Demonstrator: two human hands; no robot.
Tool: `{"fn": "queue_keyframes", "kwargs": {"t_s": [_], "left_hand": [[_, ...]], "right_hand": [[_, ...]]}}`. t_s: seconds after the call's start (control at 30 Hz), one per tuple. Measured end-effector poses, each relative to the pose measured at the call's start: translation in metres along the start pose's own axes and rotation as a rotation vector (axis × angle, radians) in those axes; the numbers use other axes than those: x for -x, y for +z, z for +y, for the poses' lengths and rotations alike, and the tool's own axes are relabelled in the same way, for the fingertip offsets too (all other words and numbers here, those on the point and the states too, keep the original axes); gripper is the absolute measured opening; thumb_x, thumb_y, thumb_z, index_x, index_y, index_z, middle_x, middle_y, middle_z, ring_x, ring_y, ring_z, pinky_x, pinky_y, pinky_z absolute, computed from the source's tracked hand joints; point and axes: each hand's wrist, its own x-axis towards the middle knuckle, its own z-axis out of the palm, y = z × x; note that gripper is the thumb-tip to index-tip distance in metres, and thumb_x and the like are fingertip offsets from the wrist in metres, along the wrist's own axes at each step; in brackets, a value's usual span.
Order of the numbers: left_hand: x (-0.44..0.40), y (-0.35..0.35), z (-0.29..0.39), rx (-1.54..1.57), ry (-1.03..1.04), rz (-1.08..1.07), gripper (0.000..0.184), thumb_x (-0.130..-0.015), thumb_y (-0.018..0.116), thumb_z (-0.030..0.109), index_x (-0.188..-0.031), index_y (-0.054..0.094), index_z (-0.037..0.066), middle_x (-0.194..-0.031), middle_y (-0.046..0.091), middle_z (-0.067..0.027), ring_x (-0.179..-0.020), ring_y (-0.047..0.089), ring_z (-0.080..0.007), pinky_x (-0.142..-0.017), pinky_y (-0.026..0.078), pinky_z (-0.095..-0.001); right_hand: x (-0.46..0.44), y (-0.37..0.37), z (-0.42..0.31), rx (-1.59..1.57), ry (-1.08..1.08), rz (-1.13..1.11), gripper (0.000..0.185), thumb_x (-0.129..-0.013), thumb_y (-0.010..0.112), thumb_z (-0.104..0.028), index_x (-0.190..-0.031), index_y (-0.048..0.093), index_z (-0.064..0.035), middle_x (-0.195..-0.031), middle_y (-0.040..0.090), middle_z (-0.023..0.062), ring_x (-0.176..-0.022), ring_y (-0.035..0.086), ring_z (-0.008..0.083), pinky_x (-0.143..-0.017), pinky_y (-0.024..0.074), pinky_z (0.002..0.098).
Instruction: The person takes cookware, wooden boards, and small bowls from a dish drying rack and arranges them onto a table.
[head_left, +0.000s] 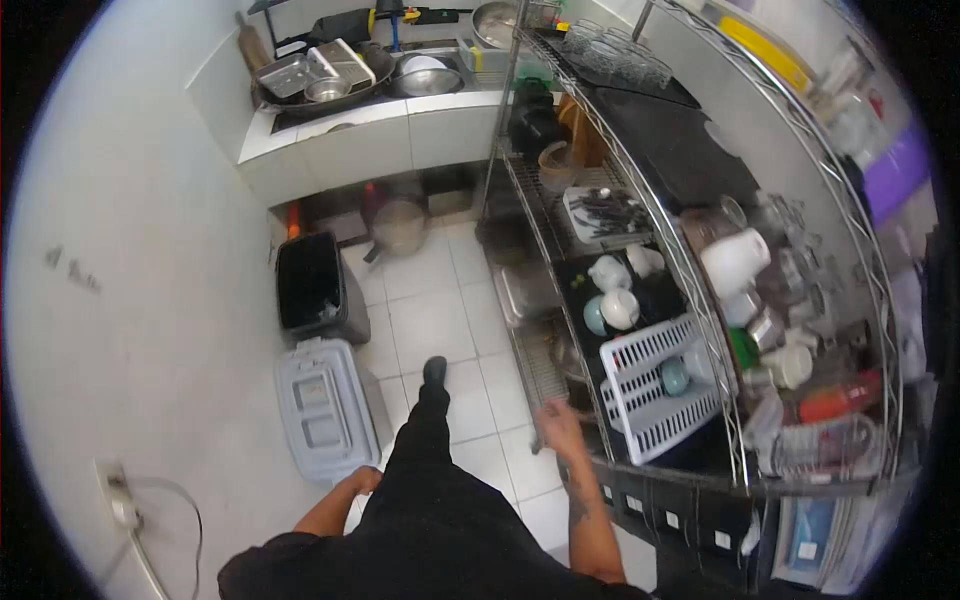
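Note:
My left hand (366, 481) hangs low beside my dark trousers, near the grey lidded bin (325, 410); its fingers are curled and I cannot make out anything in them. My right hand (562, 428) is on the other side, blurred, close to the lower part of the wire shelf rack (545, 375) and left of the white dish rack (660, 390). Its fingers are too smeared to read. One dark shoe (435, 370) is forward on the tiled floor.
A black bin (318, 290) stands beyond the grey one. Ahead, a tiled counter (355, 150) bears pans and a metal bowl. A pot (400, 227) is beneath it. Shelves on the right hold cups, a cutlery tray (605, 215) and glassware. A plugged cable (140, 550) runs along the left wall.

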Motion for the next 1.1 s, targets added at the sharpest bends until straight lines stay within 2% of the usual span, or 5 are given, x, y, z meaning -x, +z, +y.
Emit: {"fn": "queue_keyframes", "kwargs": {"t_s": [0.4, 0.5, 0.63, 1.03, 1.1], "left_hand": [[-0.107, -0.482, 0.014, 0.202, -0.339, 0.527, 0.047, -0.093, 0.059, 0.038, -0.122, 0.065, 0.001, -0.117, 0.069, -0.0221, -0.114, 0.065, -0.0364, -0.100, 0.050, -0.0437], [-0.132, -0.576, 0.031, 0.373, -0.236, 0.686, 0.045, -0.093, 0.063, 0.035, -0.121, 0.065, 0.000, -0.117, 0.070, -0.0213, -0.112, 0.067, -0.0342, -0.097, 0.051, -0.0415], [-0.172, -0.659, 0.047, 0.353, -0.226, 0.757, 0.046, -0.091, 0.066, 0.036, -0.120, 0.066, -0.001, -0.114, 0.072, -0.0205, -0.111, 0.068, -0.0340, -0.096, 0.052, -0.0406], [-0.298, -0.831, 0.150, 0.228, 0.118, 0.399, 0.042, -0.092, 0.065, 0.032, -0.119, 0.066, 0.001, -0.115, 0.070, -0.0217, -0.108, 0.067, -0.0374, -0.095, 0.052, -0.0422], [-0.337, -0.860, 0.157, 0.102, 0.307, 0.330, 0.044, -0.092, 0.067, 0.032, -0.124, 0.063, 0.002, -0.113, 0.071, -0.0189, -0.102, 0.068, -0.0350, -0.091, 0.053, -0.0420]], "right_hand": [[-0.480, -0.010, -0.302, 0.486, -0.688, 0.569, 0.061, -0.084, 0.067, -0.012, -0.139, 0.047, 0.0046, -0.141, 0.047, 0.0296, -0.122, 0.054, 0.0449, -0.105, 0.0446, 0.0478], [-0.556, -0.028, -0.328, -0.127, -0.247, 0.461, 0.054, -0.086, 0.065, -0.013, -0.135, 0.051, 0.0018, -0.140, 0.049, 0.0287, -0.120, 0.057, 0.0453, -0.096, 0.0504, 0.0500], [-0.644, -0.048, -0.283, 0.828, -0.147, 0.613, 0.023, -0.094, 0.063, -0.017, -0.104, 0.071, 0.0012, -0.083, 0.071, 0.0236, -0.088, 0.071, 0.0382, -0.073, 0.0571, 0.0499], [-0.686, -0.089, -0.222, 0.215, 0.340, 0.643, 0.044, -0.104, 0.050, -0.036, -0.109, 0.068, 0.0038, -0.106, 0.068, 0.0212, -0.091, 0.066, 0.0328, -0.076, 0.0524, 0.0444], [-0.699, -0.106, -0.233, 1.041, 0.542, 0.762, 0.029, -0.101, 0.057, -0.021, -0.092, 0.074, -0.0001, -0.094, 0.075, 0.0165, -0.076, 0.072, 0.0328, -0.064, 0.0573, 0.0442]]}}
